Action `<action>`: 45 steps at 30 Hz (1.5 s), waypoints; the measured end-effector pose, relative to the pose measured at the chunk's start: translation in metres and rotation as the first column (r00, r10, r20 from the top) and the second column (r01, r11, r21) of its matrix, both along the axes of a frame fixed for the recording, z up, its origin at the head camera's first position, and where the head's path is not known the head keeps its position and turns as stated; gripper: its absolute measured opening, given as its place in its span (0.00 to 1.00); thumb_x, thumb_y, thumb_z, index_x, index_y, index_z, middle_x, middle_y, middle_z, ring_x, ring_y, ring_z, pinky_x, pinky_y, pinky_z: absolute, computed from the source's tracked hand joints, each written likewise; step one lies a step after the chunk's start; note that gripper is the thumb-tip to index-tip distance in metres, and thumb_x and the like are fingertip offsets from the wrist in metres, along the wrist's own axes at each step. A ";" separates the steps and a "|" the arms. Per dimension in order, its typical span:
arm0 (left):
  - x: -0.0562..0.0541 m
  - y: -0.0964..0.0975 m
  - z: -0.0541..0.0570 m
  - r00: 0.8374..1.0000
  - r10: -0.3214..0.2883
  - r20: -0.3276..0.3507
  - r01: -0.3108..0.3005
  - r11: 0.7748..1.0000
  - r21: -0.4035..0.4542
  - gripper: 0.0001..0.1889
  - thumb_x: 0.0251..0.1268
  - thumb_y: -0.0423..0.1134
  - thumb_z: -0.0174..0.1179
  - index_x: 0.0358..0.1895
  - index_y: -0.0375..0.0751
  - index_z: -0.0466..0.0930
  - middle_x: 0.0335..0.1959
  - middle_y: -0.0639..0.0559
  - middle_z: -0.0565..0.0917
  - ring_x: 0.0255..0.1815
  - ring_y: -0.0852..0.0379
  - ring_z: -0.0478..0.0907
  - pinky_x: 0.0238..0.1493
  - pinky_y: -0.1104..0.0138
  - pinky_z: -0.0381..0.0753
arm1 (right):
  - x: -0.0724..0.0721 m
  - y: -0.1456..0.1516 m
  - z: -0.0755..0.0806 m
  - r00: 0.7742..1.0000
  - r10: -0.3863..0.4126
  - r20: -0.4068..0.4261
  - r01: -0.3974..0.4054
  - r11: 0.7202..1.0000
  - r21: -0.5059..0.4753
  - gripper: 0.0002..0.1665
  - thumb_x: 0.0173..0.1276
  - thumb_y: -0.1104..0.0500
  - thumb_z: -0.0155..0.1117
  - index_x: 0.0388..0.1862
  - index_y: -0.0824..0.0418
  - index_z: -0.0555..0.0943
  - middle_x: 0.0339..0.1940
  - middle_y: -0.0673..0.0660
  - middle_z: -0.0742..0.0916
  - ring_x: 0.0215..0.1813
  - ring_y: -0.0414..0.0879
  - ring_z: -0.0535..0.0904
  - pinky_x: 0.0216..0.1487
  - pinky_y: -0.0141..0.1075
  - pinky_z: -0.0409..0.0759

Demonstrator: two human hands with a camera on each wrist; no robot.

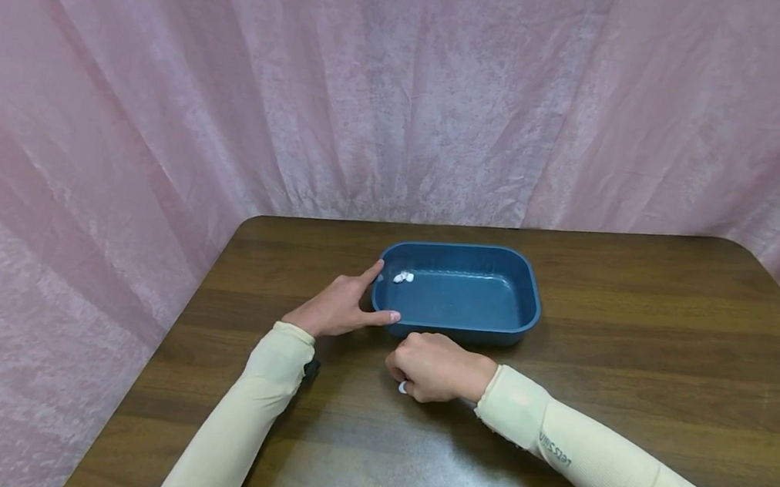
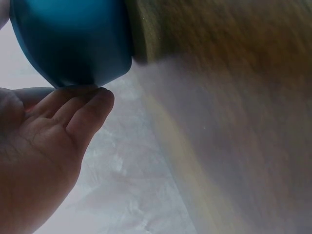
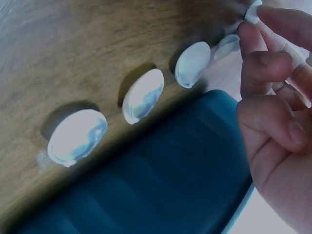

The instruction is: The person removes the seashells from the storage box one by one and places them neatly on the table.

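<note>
The blue basin [image 1: 452,329] stands on the table, with a few small white pieces [image 1: 404,277] inside at its left end. My left hand [image 1: 339,305] rests against the basin's left front corner, thumb and index finger spread wide. Its other fingers lie nearly straight against the outer wall in the left wrist view. In front of the basin, my right hand [image 1: 438,368] pinches a white oval shell [image 3: 253,11] between thumb and finger. Another white shell [image 3: 227,47] is close to those fingers; whether they touch it I cannot tell.
On the table beside the basin wall, several more white shells [image 3: 78,136] form a row in the right wrist view; the head view does not show them. The brown wooden table [image 1: 633,334] ends at a pink curtain [image 1: 408,121] behind and left.
</note>
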State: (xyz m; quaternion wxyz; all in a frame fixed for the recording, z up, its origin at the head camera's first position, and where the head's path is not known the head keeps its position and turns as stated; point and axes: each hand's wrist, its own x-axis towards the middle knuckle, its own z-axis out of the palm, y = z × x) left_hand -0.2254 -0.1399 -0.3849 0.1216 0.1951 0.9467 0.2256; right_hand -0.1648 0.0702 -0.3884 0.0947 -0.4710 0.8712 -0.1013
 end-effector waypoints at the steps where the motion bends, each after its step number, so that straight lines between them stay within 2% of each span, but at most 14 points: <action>1: 0.000 0.000 0.000 1.000 -0.003 -0.001 0.003 1.000 -0.001 0.58 0.59 0.72 0.61 0.83 0.47 0.40 0.75 0.39 0.69 0.59 0.52 0.78 0.63 0.56 0.79 | 0.000 0.001 0.001 1.000 -0.002 0.012 0.002 1.000 -0.009 0.07 0.59 0.64 0.73 0.28 0.53 0.84 0.24 0.45 0.84 0.27 0.35 0.76 0.31 0.29 0.78; 4: 0.000 0.000 0.001 1.000 -0.011 0.010 0.011 1.000 0.004 0.58 0.60 0.71 0.61 0.83 0.47 0.39 0.56 0.38 0.83 0.42 0.54 0.80 0.54 0.59 0.79 | -0.003 0.004 0.008 0.999 -0.007 0.041 0.009 0.999 -0.049 0.05 0.61 0.64 0.72 0.30 0.54 0.86 0.24 0.46 0.85 0.26 0.33 0.75 0.30 0.27 0.77; 6: 0.000 0.000 0.001 1.000 -0.013 0.012 0.013 1.000 0.010 0.58 0.60 0.71 0.61 0.83 0.47 0.39 0.42 0.42 0.84 0.35 0.55 0.78 0.51 0.60 0.79 | -0.005 0.007 0.015 0.999 -0.012 0.051 0.016 0.997 -0.076 0.04 0.62 0.64 0.72 0.30 0.55 0.86 0.23 0.46 0.85 0.25 0.33 0.74 0.28 0.26 0.76; 8: 0.000 0.000 0.001 1.000 -0.018 0.014 0.018 1.000 0.012 0.58 0.61 0.70 0.61 0.83 0.46 0.39 0.34 0.45 0.82 0.33 0.55 0.78 0.51 0.60 0.79 | -0.008 0.009 0.022 0.998 -0.013 0.061 0.019 0.995 -0.098 0.04 0.62 0.63 0.71 0.30 0.55 0.85 0.21 0.45 0.85 0.23 0.31 0.74 0.27 0.25 0.75; 12: 0.000 0.000 0.001 0.999 -0.032 -0.013 0.032 0.999 0.005 0.56 0.62 0.69 0.60 0.83 0.44 0.41 0.46 0.44 0.83 0.44 0.56 0.78 0.58 0.57 0.80 | -0.016 0.013 0.036 0.997 -0.002 0.078 0.012 0.991 -0.131 0.05 0.63 0.63 0.71 0.29 0.54 0.84 0.18 0.43 0.83 0.22 0.30 0.74 0.28 0.25 0.75; 17: -0.001 -0.001 0.002 0.998 -0.050 -0.030 0.050 0.999 -0.005 0.55 0.64 0.68 0.60 0.83 0.43 0.41 0.63 0.36 0.79 0.51 0.51 0.81 0.61 0.55 0.80 | -0.030 0.016 0.056 0.997 0.005 0.072 0.005 0.991 -0.130 0.03 0.64 0.62 0.71 0.33 0.55 0.85 0.24 0.44 0.85 0.27 0.32 0.77 0.34 0.27 0.79; 20: -0.001 -0.001 0.002 0.999 -0.051 -0.015 0.051 0.999 0.002 0.55 0.64 0.68 0.60 0.83 0.44 0.40 0.56 0.38 0.82 0.51 0.52 0.82 0.60 0.56 0.80 | -0.042 0.017 0.069 0.998 -0.010 0.064 0.016 0.995 -0.101 0.01 0.65 0.61 0.71 0.35 0.56 0.86 0.28 0.46 0.87 0.30 0.33 0.80 0.36 0.28 0.81; 22: -0.002 -0.001 0.002 0.999 -0.046 0.006 0.046 0.999 0.008 0.56 0.63 0.69 0.59 0.83 0.45 0.39 0.44 0.42 0.85 0.42 0.54 0.82 0.55 0.59 0.80 | -0.051 0.017 0.076 0.998 -0.020 0.066 0.025 0.996 -0.080 0.01 0.66 0.61 0.70 0.35 0.57 0.86 0.29 0.47 0.88 0.30 0.35 0.81 0.37 0.30 0.82; 25: -0.003 -0.001 0.002 0.999 -0.036 0.033 0.036 0.999 0.012 0.57 0.61 0.71 0.59 0.83 0.46 0.38 0.24 0.49 0.79 0.26 0.57 0.75 0.45 0.63 0.77 | -0.067 0.015 0.086 0.997 -0.041 0.067 0.044 0.998 -0.049 0.01 0.67 0.61 0.69 0.35 0.57 0.86 0.29 0.49 0.89 0.30 0.37 0.83 0.38 0.32 0.84; 29: -0.003 -0.002 0.002 0.999 -0.030 0.035 0.030 0.999 0.014 0.58 0.61 0.71 0.60 0.83 0.46 0.38 0.22 0.53 0.76 0.25 0.58 0.71 0.43 0.64 0.74 | -0.088 0.009 0.092 0.996 -0.069 0.055 0.069 0.998 -0.008 0.02 0.67 0.62 0.68 0.35 0.58 0.87 0.28 0.51 0.89 0.28 0.40 0.83 0.37 0.35 0.84; 36: -0.002 -0.002 0.002 0.999 -0.026 0.023 0.026 1.000 -0.002 0.58 0.60 0.72 0.59 0.83 0.48 0.39 0.29 0.47 0.80 0.35 0.55 0.75 0.51 0.60 0.77 | -0.122 -0.006 0.070 0.983 -0.172 0.069 0.164 0.981 0.099 0.04 0.68 0.64 0.66 0.35 0.59 0.87 0.30 0.52 0.88 0.30 0.43 0.81 0.37 0.34 0.82; 38: -0.001 -0.002 0.002 1.000 -0.027 0.009 0.027 1.000 -0.001 0.57 0.60 0.72 0.59 0.83 0.47 0.40 0.43 0.42 0.85 0.46 0.53 0.80 0.57 0.58 0.79 | -0.129 -0.010 0.062 0.978 -0.199 0.060 0.189 0.972 0.138 0.05 0.68 0.65 0.65 0.35 0.58 0.87 0.32 0.53 0.88 0.32 0.44 0.81 0.37 0.35 0.81; 41: -0.001 -0.002 0.002 1.000 -0.029 -0.002 0.029 1.000 0.001 0.57 0.60 0.72 0.60 0.83 0.47 0.41 0.63 0.37 0.80 0.60 0.50 0.79 0.65 0.55 0.78 | -0.137 -0.015 0.053 0.971 -0.238 0.027 0.229 0.957 0.180 0.06 0.69 0.65 0.64 0.35 0.58 0.87 0.32 0.53 0.87 0.32 0.44 0.81 0.37 0.35 0.80; 45: -0.002 -0.001 0.002 1.000 -0.026 -0.001 0.026 1.000 -0.003 0.57 0.60 0.70 0.61 0.83 0.47 0.42 0.73 0.38 0.71 0.68 0.48 0.76 0.69 0.53 0.75 | -0.146 -0.019 0.043 0.958 -0.287 -0.018 0.285 0.940 0.187 0.05 0.69 0.64 0.64 0.37 0.57 0.86 0.35 0.53 0.88 0.35 0.45 0.82 0.40 0.37 0.82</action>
